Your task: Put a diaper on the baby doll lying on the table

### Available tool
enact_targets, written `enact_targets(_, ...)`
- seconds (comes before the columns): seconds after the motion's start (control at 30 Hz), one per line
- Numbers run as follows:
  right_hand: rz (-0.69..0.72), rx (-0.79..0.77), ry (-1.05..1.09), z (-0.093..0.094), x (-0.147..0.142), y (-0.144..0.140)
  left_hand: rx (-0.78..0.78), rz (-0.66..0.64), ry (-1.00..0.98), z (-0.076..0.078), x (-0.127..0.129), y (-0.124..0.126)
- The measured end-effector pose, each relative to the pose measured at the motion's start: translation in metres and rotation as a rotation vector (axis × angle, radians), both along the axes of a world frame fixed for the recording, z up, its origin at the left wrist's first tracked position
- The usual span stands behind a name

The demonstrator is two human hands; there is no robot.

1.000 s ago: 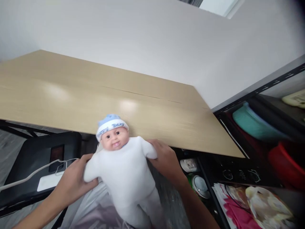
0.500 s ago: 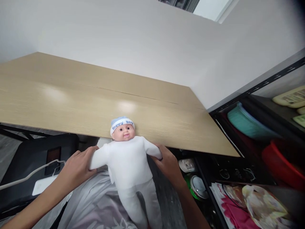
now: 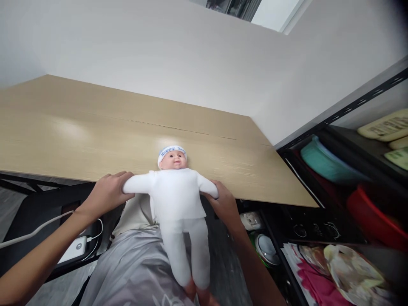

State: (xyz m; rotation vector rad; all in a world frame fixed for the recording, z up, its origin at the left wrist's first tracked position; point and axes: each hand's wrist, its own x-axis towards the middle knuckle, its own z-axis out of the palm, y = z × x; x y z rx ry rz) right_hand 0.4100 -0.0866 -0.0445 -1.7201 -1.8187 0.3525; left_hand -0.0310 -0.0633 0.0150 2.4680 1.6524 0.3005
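Note:
A baby doll (image 3: 178, 195) in a white top and trousers, with a "Happy Baby" hat (image 3: 173, 150), is held face up by its two outstretched arms. My left hand (image 3: 110, 191) is closed round the end of the doll's arm on the left side of the view. On the other side, my right hand (image 3: 223, 202) grips the opposite arm near its end. The doll's head lies over the table's near edge, while its legs hang down over my lap, with bare feet showing at the bottom.
A wooden table (image 3: 105, 136) stretches in front of me against a white wall. To the right, a black shelf rack holds a teal basin (image 3: 328, 159), a red basin (image 3: 372, 212) and plastic bags. At lower left, a white device (image 3: 75, 248) with a cable lies beside a black chair.
Both hands have lifted the doll forward and slightly right, so its head is farther over the table and its feet now show. The view has shifted slightly.

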Motion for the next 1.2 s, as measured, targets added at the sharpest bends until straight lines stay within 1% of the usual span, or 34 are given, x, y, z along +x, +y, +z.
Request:
enact_targets(0.13, -0.057, 0.028, -0.017, 0.004, 0.000, 0.012, 0.030, 0.043, -0.009, 0.007, 0.008, 0.032)
enact_targets(0.23, -0.044, 0.061, -0.019, 0.003, 0.001, 0.021, 0.059, 0.081, -0.011, 0.006, 0.011, 0.052)
enact_targets(0.33, 0.042, 0.079, 0.003, -0.002, 0.008, 0.022, 0.206, 0.059, -0.023, -0.001, 0.009, 0.059)
enact_targets(0.4, 0.100, 0.085, 0.022, -0.006, 0.016, 0.018, 0.308, 0.035, -0.047, -0.007, 0.006, 0.057)
enact_targets(0.43, 0.116, 0.088, 0.029, -0.008, 0.020, 0.016, 0.332, 0.028, -0.064, -0.009, 0.005, 0.054)
enact_targets(0.5, 0.116, 0.095, 0.033, -0.013, 0.029, 0.011, 0.323, 0.023, -0.098, -0.013, 0.002, 0.048)
enact_targets(0.6, 0.102, 0.091, 0.001, -0.019, 0.039, 0.008, 0.251, 0.014, -0.129, -0.018, -0.001, 0.043)
enact_targets(0.67, 0.104, 0.084, -0.034, -0.023, 0.044, 0.011, 0.206, 0.009, -0.134, -0.024, -0.004, 0.046)
enact_targets(0.73, 0.112, 0.084, -0.057, -0.027, 0.046, 0.017, 0.175, 0.010, -0.137, -0.031, -0.008, 0.054)
enact_targets(0.83, 0.117, 0.088, -0.074, -0.033, 0.047, 0.035, 0.143, 0.000, -0.182, -0.043, -0.015, 0.073)
enact_targets(0.93, 0.125, 0.063, -0.104, -0.038, 0.046, 0.062, 0.134, -0.010, -0.231, -0.049, -0.019, 0.098)
enact_targets(1.03, 0.105, 0.051, -0.129, -0.042, 0.042, 0.096, 0.141, -0.015, -0.293, -0.051, -0.020, 0.128)
enact_targets(1.2, 0.080, 0.094, -0.131, -0.043, 0.035, 0.160, 0.158, -0.002, -0.476, -0.054, -0.018, 0.182)
